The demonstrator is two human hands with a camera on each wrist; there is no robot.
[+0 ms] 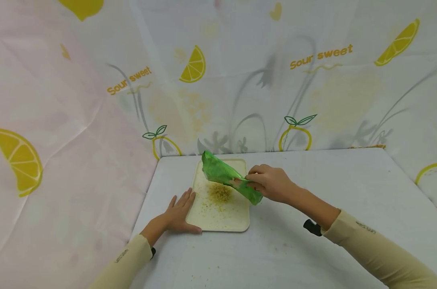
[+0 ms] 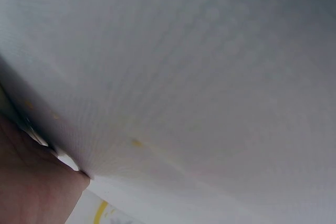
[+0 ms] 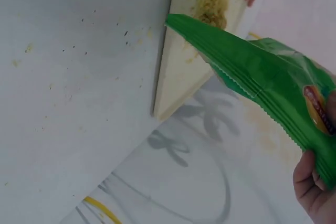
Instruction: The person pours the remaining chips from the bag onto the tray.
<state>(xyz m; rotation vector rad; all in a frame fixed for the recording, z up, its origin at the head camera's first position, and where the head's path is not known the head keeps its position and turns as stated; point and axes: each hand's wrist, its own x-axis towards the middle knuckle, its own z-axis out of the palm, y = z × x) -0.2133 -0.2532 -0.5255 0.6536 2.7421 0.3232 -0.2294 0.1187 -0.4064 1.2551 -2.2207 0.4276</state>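
Had the green bag (image 1: 222,170) properly clamped in the right hand (image 1: 272,184), pinched between the thumb and curled fingers toward its nearer end. Held it up at a tilt over the cream tray (image 1: 236,222), with that nearer end poking out past the tray's right edge. Rested the left hand (image 1: 178,214) at the tray's left edge, with fingers straight and a bit apart and the thumb stretched out wide to the near left corner, so just touching there, not gripping. Saw a heap of yellowish crumbs (image 1: 220,193) around the middle of the tray, below the bag, plus loose bits around it and more specks on the white table (image 1: 294,261).

Spotted "Sour sweet" twice in orange letters (image 1: 321,56) on the backdrop (image 1: 225,24), in among printed lemon slices (image 1: 194,65). Noticed small dark lettering on both beige sleeves (image 1: 381,249) too, but couldn't read it. Caught a red-and-yellow printed picture (image 3: 317,109) on the bag in the right wrist view, partly covered by the hand, but couldn't make out a brand. Got mostly blurry white from the left wrist view.
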